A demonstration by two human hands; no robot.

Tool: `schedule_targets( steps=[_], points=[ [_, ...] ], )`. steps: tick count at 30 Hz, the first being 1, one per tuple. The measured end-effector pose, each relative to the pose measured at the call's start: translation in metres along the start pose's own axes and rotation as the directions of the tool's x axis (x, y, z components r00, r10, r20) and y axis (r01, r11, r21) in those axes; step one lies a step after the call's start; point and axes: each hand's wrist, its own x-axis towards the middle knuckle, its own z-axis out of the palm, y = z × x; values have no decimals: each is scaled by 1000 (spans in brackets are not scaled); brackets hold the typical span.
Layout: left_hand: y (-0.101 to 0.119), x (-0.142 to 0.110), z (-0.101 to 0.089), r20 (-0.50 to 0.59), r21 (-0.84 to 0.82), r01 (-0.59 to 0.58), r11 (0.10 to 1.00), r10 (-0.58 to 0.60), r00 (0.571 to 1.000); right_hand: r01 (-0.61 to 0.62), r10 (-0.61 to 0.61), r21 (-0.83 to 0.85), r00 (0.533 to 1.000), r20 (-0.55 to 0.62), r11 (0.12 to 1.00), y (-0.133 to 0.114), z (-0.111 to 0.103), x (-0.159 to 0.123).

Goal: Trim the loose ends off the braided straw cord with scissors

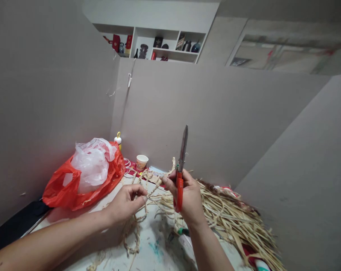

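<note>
My right hand [188, 197] is closed around red-handled scissors [181, 169], whose shut blades point straight up; its fingertips also pinch a straw strand. My left hand [128, 203] pinches the same twisted straw strand [153, 192] a little to the left, so the strand runs between both hands. A braided straw cord [132, 237] hangs down from the left hand onto the paint-stained table [156, 252].
A pile of loose straw strips [232, 222] lies to the right. An orange plastic bag [80, 184] with a white bag inside sits at left. A paper cup [142, 162] and a small bottle [118, 140] stand by the grey partition walls. Shelves [159, 45] with ornaments hang behind.
</note>
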Motion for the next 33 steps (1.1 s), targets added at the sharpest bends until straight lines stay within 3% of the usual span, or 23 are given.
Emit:
schedule_targets(
  steps=[3, 7, 13, 21, 25, 29, 33],
  points=[
    [4, 0, 0, 33, -103, 101, 989, -98, 995, -26, 26, 24, 1000, -8, 999, 0, 0, 0],
    [10, 1, -2, 235, -203, 253, 946, -204, 951, -62, 60, 78, 998, 32, 995, 2, 1, -1],
    [16, 0, -6, 403, -307, 388, 869, -250, 880, -104, 92, 131, 991, 96, 986, 7, 4, -3],
    [12, 0, -8, 513, -445, 495, 746, -241, 824, -109, 77, 184, 981, 177, 977, 12, 8, -7],
    [10, 0, -9, 515, -450, 521, 725, -266, 815, -137, 96, 185, 972, 216, 973, 13, 10, -9],
    [7, 2, -8, 446, -466, 495, 734, -288, 847, -130, 101, 148, 977, 189, 980, 12, 10, -8],
    [2, 7, -8, 305, -447, 435, 782, -324, 896, -119, 111, 71, 987, 119, 990, 13, 9, -5]
  ],
)
